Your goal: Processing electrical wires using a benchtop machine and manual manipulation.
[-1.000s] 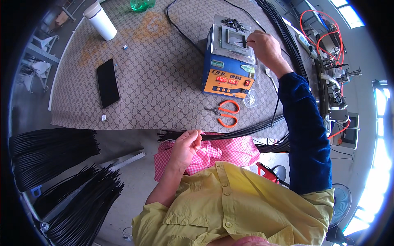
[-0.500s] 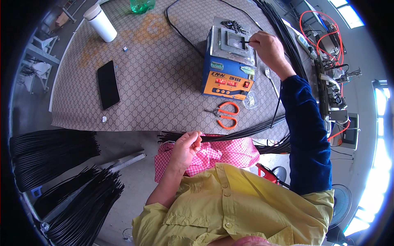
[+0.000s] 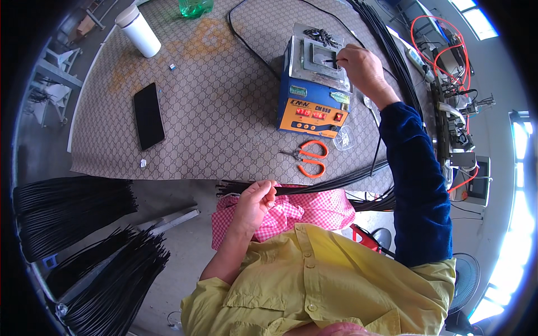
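My right hand (image 3: 365,71) pinches a thin black cable (image 3: 331,60) at the square opening of a blue and orange solder pot (image 3: 288,92). The cable's tip points left, over or in the grey bath; I cannot tell whether it touches. A small heap of black pieces (image 3: 320,37) lies on the pot's far edge. My left hand (image 3: 253,206) is closed at the table's front edge, around part of a bundle of black cables (image 3: 336,182); how many strands it grips is hidden. Orange-handled snips (image 3: 311,159) lie in front of the pot.
A clear dish (image 3: 344,138) and a spoon-like tool (image 3: 367,103) lie right of the pot. A phone (image 3: 148,116), white flask (image 3: 138,32) and green bottle (image 3: 195,7) stand or lie leftward. Black cable bunches (image 3: 73,213) hang at left; pink checked cloth (image 3: 325,207) covers my lap.
My right hand has shifted slightly left and down, bringing the cable's tip further into the pot's opening. My left hand holds nearly the same place.
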Demonstrator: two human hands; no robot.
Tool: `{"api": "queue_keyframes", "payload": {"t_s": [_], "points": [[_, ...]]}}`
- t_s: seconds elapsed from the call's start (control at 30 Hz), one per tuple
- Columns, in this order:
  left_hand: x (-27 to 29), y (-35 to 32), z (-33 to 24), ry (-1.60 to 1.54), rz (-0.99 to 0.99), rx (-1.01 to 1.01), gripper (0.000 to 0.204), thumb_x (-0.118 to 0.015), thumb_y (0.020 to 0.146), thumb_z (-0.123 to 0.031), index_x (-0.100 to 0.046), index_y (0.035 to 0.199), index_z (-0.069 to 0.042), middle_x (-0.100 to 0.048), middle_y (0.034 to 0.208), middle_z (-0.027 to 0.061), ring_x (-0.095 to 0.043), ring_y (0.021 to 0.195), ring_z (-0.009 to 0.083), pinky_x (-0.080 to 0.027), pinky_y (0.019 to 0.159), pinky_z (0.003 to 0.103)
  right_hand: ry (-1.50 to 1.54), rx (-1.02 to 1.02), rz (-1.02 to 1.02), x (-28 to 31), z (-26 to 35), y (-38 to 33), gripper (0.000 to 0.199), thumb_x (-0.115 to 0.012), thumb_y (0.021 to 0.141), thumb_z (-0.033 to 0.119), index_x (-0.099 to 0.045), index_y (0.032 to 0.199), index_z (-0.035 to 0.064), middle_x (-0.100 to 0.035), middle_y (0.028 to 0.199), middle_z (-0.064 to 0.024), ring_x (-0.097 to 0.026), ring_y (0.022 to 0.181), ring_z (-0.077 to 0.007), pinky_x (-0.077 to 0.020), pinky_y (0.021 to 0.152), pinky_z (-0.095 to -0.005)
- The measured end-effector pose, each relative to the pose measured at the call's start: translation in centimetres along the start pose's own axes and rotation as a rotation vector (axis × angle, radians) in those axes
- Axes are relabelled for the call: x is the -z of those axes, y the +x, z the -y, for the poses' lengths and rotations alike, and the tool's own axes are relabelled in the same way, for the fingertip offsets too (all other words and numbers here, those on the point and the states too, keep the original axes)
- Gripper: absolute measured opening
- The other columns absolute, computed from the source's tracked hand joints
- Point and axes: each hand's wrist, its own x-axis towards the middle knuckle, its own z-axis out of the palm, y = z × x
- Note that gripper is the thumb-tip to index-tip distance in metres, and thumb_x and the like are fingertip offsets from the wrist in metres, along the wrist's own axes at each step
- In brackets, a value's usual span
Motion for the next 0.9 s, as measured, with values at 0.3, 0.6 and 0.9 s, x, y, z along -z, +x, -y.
{"api": "queue_keyframes", "payload": {"t_s": [0.3, 0.6, 0.9], "points": [[0.0, 0.0, 0.0, 0.002, -0.001, 0.001, 0.015, -0.05, 0.085, -0.012, -0.055, 0.091, 0.001, -0.054, 0.072, 0.0016, -0.046, 0.059, 0.0061, -0.037, 0.054, 0.018, 0.072, 0.006, -0.069, 1.8, -0.2, -0.4, 0.01, -0.059, 0.072, 0.016, -0.062, 0.077, 0.0079, -0.056, 0.077, -0.006, -0.057, 0.074, -0.026, -0.0446, 0.065, -0.0352], [0.0, 0.0, -0.1, 0.0, -0.014, 0.008, 0.015, -0.051, 0.085, -0.012, -0.056, 0.091, 0.001, -0.055, 0.073, 0.002, -0.047, 0.06, 0.006, -0.038, 0.054, 0.018, 0.016, 0.106, -0.064, 3.1, -0.9, 0.6, 0.008, -0.057, 0.074, 0.014, -0.062, 0.077, 0.0079, -0.056, 0.077, -0.0075, -0.057, 0.075, -0.0274, -0.0446, 0.066, -0.0359], [0.3, 0.2, 0.0, -0.01, -0.032, 0.027, 0.016, -0.047, 0.086, -0.011, -0.054, 0.094, 0.002, -0.053, 0.073, 0.0035, -0.047, 0.06, 0.0087, -0.037, 0.053, 0.02, 0.138, 0.054, 0.071, 3.0, -0.7, 1.5, 0.01, -0.057, 0.074, 0.009, -0.059, 0.077, 0.0002, -0.058, 0.068, -0.01, -0.056, 0.06, -0.018, -0.0439, 0.057, -0.0292]]}}
